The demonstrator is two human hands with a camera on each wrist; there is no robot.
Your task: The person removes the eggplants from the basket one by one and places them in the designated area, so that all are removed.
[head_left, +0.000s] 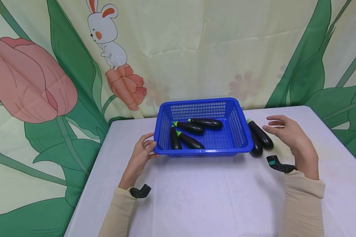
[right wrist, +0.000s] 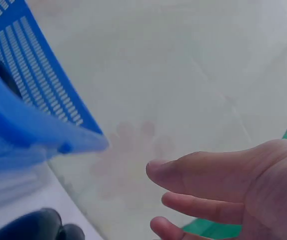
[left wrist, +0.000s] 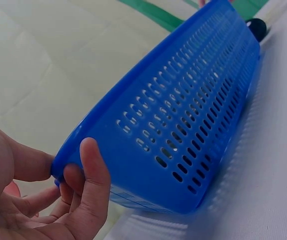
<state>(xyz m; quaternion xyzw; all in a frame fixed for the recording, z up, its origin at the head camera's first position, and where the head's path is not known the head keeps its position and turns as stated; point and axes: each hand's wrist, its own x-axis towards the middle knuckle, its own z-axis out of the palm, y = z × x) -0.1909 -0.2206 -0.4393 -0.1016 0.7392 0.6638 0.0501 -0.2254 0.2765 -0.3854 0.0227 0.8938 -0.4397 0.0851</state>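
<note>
In the head view, four eggplants (head_left: 190,127) are being contained in the blue basket (head_left: 203,150), while two eggplants (head_left: 261,135) are being left outside it on the white table (head_left: 195,184), side by side along its right wall; the nearer one is being partly hidden by the basket. The work is being judged as partway: the greater share is being held inside, and the outer pair is being counted as what is left if the basket is being filled, a direction not being confirmed by the view. The near left corner of the basket is being gripped by the left hand (head_left: 140,154). The right hand (head_left: 289,133) is being held just to the right of the outer pair, its fingers being extended and nothing being gripped; the thumb is being pointed toward the farther eggplant. In the left wrist view, the basket rim is being pinched between thumb and fingers. In the right wrist view, the fingers are being held slightly spread, with a gap being shown between them and the basket; the outer eggplants are being seen at lower left, apart from the fingertips.
</note>
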